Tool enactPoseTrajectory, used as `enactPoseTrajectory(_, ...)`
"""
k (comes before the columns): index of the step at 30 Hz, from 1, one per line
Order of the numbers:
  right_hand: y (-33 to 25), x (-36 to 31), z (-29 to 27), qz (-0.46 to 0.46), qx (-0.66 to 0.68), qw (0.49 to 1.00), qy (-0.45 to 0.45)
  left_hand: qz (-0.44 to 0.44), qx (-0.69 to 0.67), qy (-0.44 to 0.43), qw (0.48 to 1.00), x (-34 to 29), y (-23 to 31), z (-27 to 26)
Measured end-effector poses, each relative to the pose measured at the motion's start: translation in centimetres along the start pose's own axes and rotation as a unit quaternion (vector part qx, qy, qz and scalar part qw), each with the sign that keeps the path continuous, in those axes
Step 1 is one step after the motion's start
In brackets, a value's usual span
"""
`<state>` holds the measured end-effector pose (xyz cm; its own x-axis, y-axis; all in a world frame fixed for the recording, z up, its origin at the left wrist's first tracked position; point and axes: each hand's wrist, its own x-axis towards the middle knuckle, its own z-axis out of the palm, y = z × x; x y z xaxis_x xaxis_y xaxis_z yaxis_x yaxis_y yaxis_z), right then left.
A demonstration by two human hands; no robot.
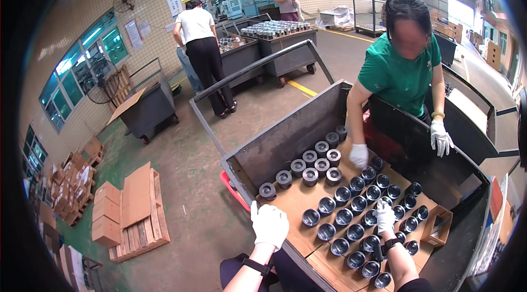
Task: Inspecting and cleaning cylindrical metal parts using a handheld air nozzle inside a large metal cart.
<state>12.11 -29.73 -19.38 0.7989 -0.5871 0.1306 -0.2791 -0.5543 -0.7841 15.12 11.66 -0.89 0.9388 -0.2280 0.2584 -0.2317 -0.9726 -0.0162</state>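
A deep dark-grey metal cart with raised sheet walls [293, 118] carries the load, its bottom covered by flat brown cardboard sheeting [299, 197] that shows a seam toward the near side. Directly on the cardboard, along the far left part, stand short grey metal cylinders with closed, disc-like tops [310, 177], grouped close together, the outermost ones strung along the far wall. Across the middle and right stand many dark, glossy metal cylinders with hollow ends facing up [344, 217], in loose slanting rows. Near the right end sits a small open-topped brown cardboard box [435, 240], beside the hollow-ended cylinders.
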Motion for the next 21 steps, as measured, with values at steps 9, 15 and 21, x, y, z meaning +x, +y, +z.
enactPoseTrajectory(9, -3.1, -2.7, -1.2, 0.01, 0.013, 1.0, -0.002, 0.002, 0.011, -0.02, 1.0, -1.5, -0.6, -0.5)
enactPoseTrajectory(15, 1.2, 0.7, -1.9, -0.259, -0.235, 0.933, -0.088, -0.071, -0.767, -0.028, 0.637, -0.1, -3.9, 4.2)
enactPoseTrajectory(21, -1.0, 4.1, -6.8, -0.101, -0.205, 0.97, 0.082, 0.049, -0.028, 0.107, 0.993, 0.5, -0.5, 1.7)
